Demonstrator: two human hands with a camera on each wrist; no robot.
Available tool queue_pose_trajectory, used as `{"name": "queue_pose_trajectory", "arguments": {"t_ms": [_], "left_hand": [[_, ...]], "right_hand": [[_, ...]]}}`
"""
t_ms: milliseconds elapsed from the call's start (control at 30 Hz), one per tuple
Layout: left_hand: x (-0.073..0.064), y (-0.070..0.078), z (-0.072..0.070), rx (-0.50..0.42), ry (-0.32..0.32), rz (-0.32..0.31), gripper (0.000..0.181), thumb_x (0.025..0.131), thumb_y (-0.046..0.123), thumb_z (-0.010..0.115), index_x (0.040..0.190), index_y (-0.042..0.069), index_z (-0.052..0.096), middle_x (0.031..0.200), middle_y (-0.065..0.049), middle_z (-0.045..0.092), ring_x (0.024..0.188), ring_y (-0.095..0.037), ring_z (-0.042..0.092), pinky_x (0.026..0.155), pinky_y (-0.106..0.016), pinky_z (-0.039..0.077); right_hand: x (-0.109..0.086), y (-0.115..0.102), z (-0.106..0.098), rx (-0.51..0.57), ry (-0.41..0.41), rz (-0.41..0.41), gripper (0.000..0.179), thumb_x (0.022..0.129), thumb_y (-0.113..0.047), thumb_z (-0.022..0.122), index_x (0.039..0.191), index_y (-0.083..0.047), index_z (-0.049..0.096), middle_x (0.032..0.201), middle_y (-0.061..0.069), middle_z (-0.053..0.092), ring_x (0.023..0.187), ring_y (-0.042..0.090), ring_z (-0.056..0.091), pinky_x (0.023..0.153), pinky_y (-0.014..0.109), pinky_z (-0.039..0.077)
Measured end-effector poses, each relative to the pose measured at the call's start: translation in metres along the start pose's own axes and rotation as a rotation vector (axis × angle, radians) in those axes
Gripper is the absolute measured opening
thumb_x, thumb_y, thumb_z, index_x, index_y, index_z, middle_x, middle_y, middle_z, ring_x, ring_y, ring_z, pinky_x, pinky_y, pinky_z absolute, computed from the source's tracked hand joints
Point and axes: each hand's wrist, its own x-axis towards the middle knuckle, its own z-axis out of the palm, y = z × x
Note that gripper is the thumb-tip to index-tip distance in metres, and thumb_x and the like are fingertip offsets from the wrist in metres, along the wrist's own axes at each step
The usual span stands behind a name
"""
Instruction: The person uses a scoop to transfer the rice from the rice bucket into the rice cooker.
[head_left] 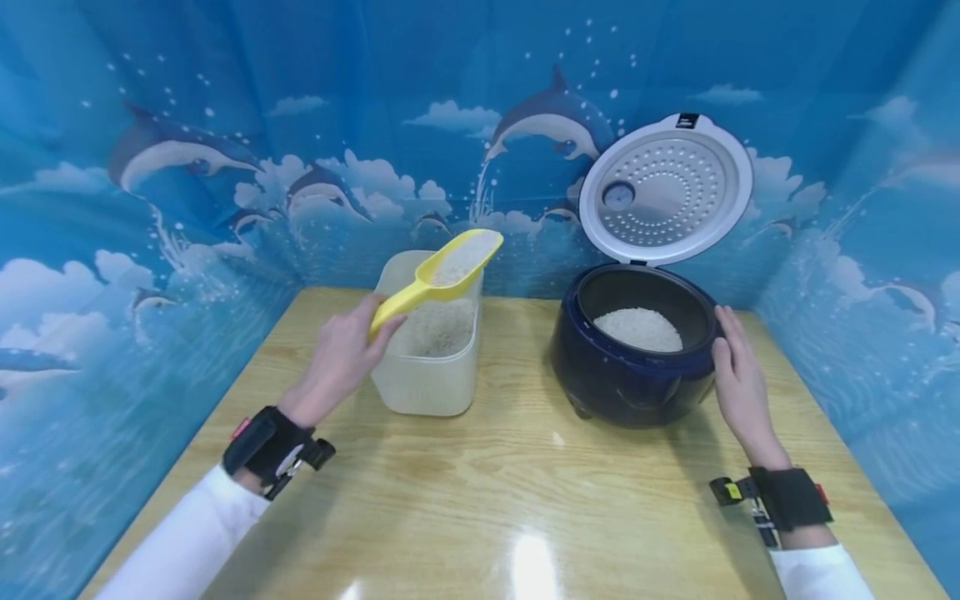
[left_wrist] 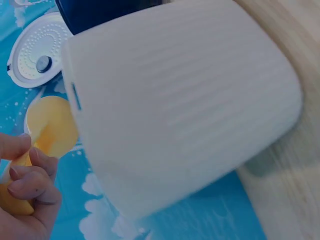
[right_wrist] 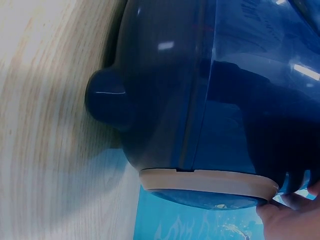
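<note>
My left hand point(head_left: 341, 354) grips the handle of a yellow scoop point(head_left: 447, 279) heaped with white rice, held above a cream-coloured bin point(head_left: 431, 385). More rice point(head_left: 433, 327) lies inside that bin. In the left wrist view the fingers point(left_wrist: 37, 182) curl round the scoop's handle beside the bin's ribbed wall point(left_wrist: 190, 105). A dark blue rice cooker point(head_left: 637, 392) stands on the right with its lid point(head_left: 667, 196) raised and rice point(head_left: 640, 329) in its pot. Against the cooker's right rim rests my right hand point(head_left: 741, 383), fingers straight.
Both containers stand on a light wooden table point(head_left: 450, 500). Close behind them hangs a blue curtain point(head_left: 360, 108) printed with dolphins, which also borders the table at left and right. The raised lid leans back near that curtain.
</note>
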Motion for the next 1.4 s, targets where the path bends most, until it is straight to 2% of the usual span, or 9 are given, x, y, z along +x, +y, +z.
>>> {"name": "queue_pose_trajectory", "arguments": {"t_ms": [133,333,567,800,1100,1400], "left_hand": [[0.012,0.012,0.002,-0.031,-0.033,0.032,0.038,0.104,0.028,0.06,0.127,-0.002,0.057,0.069,-0.007,0.053,0.05,-0.017,0.044,0.046,-0.03,0.037],[0.037,0.028,0.004,-0.066,-0.075,0.126,0.036,0.104,0.032,0.058,0.122,0.002,0.063,0.069,-0.005,0.055,0.05,-0.016,0.044,0.049,-0.03,0.037],[0.067,0.048,0.005,-0.096,-0.205,0.192,0.038,0.104,0.036,0.058,0.125,0.005,0.064,0.077,-0.004,0.059,0.059,-0.018,0.049,0.058,-0.031,0.039],[0.092,0.065,0.009,-0.07,-0.355,0.216,0.035,0.104,0.036,0.059,0.124,0.008,0.065,0.085,-0.005,0.062,0.067,-0.019,0.053,0.064,-0.032,0.041],[0.13,0.092,0.01,-0.001,-0.43,0.291,0.029,0.104,0.035,0.059,0.113,0.009,0.069,0.08,-0.004,0.063,0.063,-0.019,0.05,0.063,-0.03,0.037],[0.165,0.125,0.002,0.102,-0.599,0.301,0.029,0.104,0.037,0.058,0.104,0.01,0.071,0.079,-0.004,0.067,0.067,-0.02,0.051,0.07,-0.031,0.039]], "right_hand": [[0.0,0.0,-0.001,0.008,0.001,-0.001,0.051,0.113,-0.028,0.029,0.162,-0.014,0.024,0.168,0.011,0.015,0.154,0.035,0.01,0.123,0.051,0.006],[0.001,0.0,-0.001,0.011,0.003,-0.007,0.052,0.113,-0.028,0.03,0.162,-0.013,0.025,0.168,0.011,0.015,0.154,0.036,0.01,0.122,0.055,0.006],[0.0,0.0,0.0,0.015,0.012,-0.015,0.052,0.112,-0.029,0.032,0.161,-0.013,0.026,0.168,0.011,0.016,0.155,0.034,0.011,0.122,0.055,0.007],[0.0,0.0,-0.001,0.018,0.022,-0.019,0.052,0.112,-0.029,0.033,0.161,-0.012,0.027,0.168,0.012,0.017,0.154,0.036,0.012,0.122,0.055,0.008],[0.0,-0.001,-0.003,0.023,0.021,-0.007,0.052,0.112,-0.029,0.034,0.161,-0.012,0.027,0.168,0.012,0.018,0.154,0.037,0.013,0.121,0.057,0.009],[0.001,0.001,-0.002,0.026,0.032,-0.019,0.051,0.112,-0.027,0.036,0.16,-0.011,0.03,0.167,0.015,0.02,0.153,0.04,0.015,0.122,0.056,0.01]]}}
